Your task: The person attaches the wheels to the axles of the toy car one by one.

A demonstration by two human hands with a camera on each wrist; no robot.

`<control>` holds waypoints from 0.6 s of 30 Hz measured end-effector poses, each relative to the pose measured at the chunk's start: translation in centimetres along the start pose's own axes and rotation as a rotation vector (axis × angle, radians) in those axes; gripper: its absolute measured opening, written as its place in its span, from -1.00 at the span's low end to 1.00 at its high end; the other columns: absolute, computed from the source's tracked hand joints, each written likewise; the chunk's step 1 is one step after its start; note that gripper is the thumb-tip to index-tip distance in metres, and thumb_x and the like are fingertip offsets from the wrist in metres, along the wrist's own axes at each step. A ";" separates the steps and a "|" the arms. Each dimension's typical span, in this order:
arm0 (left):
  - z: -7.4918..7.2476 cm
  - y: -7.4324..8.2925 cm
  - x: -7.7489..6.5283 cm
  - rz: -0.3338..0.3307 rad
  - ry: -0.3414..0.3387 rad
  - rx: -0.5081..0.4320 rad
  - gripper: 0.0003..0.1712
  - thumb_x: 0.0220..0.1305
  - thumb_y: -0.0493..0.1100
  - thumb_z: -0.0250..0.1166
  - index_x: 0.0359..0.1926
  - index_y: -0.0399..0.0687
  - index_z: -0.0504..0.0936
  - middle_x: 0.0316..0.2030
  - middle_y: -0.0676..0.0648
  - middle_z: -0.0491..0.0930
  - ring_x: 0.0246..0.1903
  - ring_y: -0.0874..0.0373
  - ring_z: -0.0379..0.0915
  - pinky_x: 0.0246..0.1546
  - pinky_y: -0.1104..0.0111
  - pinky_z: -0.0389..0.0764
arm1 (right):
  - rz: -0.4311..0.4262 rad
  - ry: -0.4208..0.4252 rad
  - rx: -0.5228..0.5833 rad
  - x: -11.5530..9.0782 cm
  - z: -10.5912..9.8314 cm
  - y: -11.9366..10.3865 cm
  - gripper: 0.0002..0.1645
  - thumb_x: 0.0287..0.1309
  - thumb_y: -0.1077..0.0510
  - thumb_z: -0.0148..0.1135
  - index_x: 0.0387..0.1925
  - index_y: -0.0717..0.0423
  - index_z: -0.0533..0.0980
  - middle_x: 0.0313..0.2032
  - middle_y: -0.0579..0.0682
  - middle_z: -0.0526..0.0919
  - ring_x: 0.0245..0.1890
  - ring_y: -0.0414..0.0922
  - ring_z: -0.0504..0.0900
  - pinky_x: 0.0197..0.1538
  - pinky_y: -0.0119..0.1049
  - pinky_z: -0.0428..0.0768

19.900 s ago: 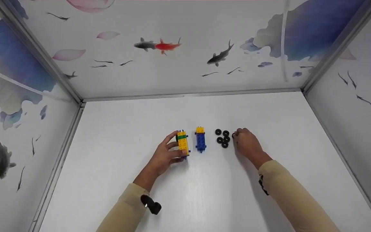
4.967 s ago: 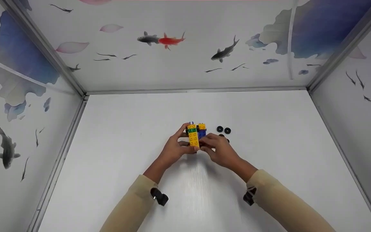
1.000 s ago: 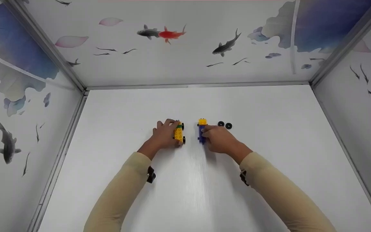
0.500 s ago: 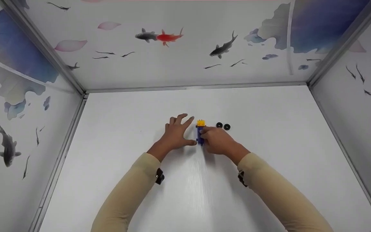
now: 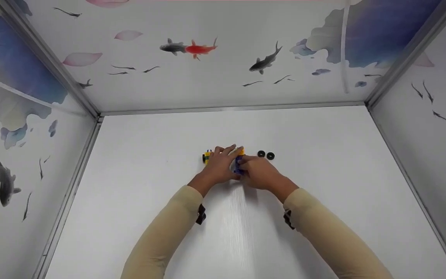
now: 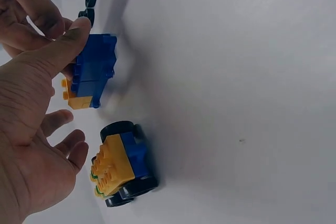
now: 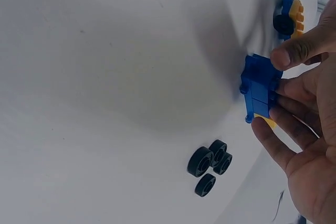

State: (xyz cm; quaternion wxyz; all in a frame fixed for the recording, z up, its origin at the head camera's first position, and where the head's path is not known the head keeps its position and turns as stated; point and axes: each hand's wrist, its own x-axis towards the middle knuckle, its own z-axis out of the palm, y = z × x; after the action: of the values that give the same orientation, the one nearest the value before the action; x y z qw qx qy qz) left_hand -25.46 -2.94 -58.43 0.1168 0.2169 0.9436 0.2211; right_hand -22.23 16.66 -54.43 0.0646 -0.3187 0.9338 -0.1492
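My right hand (image 5: 263, 174) pinches the blue building-block car body (image 5: 239, 159) between thumb and fingers. My left hand (image 5: 219, 166) spans the same body, its thumb at the near end and a finger at the yellow block on the far end. In the left wrist view the blue car body (image 6: 97, 66) shows no tyres on its visible side. Left of it stands a yellow and blue block car (image 5: 206, 157), partly covered by my left hand. Black tyres (image 6: 142, 186) are fitted to that car, and green parts show on top.
Several loose black tyres (image 7: 201, 161) lie to the right of the blue car body; only two tyres (image 5: 266, 154) show in the head view, just beyond my right hand. The white table (image 5: 149, 155) is enclosed by printed panels at the back and sides.
The left hand has let go of the yellow car, leaving it on the table, and moved right onto the blue car body. My right hand keeps its hold there.
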 end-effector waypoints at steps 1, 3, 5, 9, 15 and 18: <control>0.6 -0.5 0.5 0.004 0.007 -0.004 0.21 0.26 0.23 0.65 0.77 0.33 0.18 0.75 -0.08 0.18 0.56 -0.24 0.21 0.62 -0.35 0.27 | -0.005 0.005 -0.002 0.0 0.0 0.0 -0.73 0.49 0.17 0.39 0.05 0.26 0.81 0.15 0.15 0.79 0.16 0.14 0.82 0.27 0.05 0.79; 1.8 -1.4 1.4 0.011 0.020 0.008 0.19 0.24 0.26 0.65 0.76 0.36 0.21 0.73 -0.05 0.21 0.54 -0.24 0.23 0.60 -0.34 0.30 | -0.017 0.021 -0.006 0.0 0.1 0.1 -0.75 0.49 0.20 0.37 0.03 0.26 0.81 0.13 0.15 0.80 0.15 0.14 0.82 0.26 0.05 0.79; 2.3 -1.9 2.0 0.010 0.024 0.005 0.15 0.22 0.26 0.66 0.73 0.35 0.29 0.71 -0.04 0.25 0.52 -0.25 0.25 0.57 -0.32 0.36 | -0.030 0.038 -0.005 -0.1 0.2 0.2 -0.76 0.49 0.23 0.34 0.01 0.26 0.81 0.12 0.16 0.80 0.15 0.14 0.82 0.25 0.05 0.79; 3.2 -2.8 3.2 0.016 0.031 0.030 0.09 0.21 0.35 0.64 0.67 0.32 0.38 0.69 0.00 0.29 0.50 -0.23 0.28 0.54 -0.14 0.46 | -0.029 0.060 0.019 -0.2 0.5 0.3 -0.74 0.47 0.28 0.29 0.02 0.26 0.81 0.15 0.19 0.80 0.18 0.16 0.81 0.27 0.06 0.78; 0.5 0.4 1.5 -0.026 -0.001 -0.009 -0.01 0.27 0.20 0.65 0.60 0.15 0.42 0.67 -0.06 0.33 0.53 -0.23 0.26 0.60 -0.05 0.41 | -0.011 0.062 0.051 -0.6 0.7 0.4 -0.67 0.41 0.37 0.22 0.06 0.28 0.80 0.21 0.22 0.79 0.27 0.18 0.77 0.37 0.08 0.73; -1.0 1.9 0.2 -0.017 0.003 -0.042 -0.09 0.32 0.08 0.64 0.56 0.05 0.43 0.61 -0.11 0.40 0.48 -0.25 0.27 0.57 -0.06 0.45 | -0.014 0.053 0.072 -0.8 0.6 0.6 -0.65 0.41 0.39 0.20 0.09 0.29 0.79 0.21 0.21 0.79 0.26 0.17 0.77 0.36 0.08 0.74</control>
State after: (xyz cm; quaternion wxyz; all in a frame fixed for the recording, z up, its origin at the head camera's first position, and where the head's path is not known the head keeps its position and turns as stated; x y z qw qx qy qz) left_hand -25.25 -1.64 -56.70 0.1217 0.2061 0.9407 0.2404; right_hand -21.86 17.44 -55.22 0.0501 -0.3185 0.9270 -0.1916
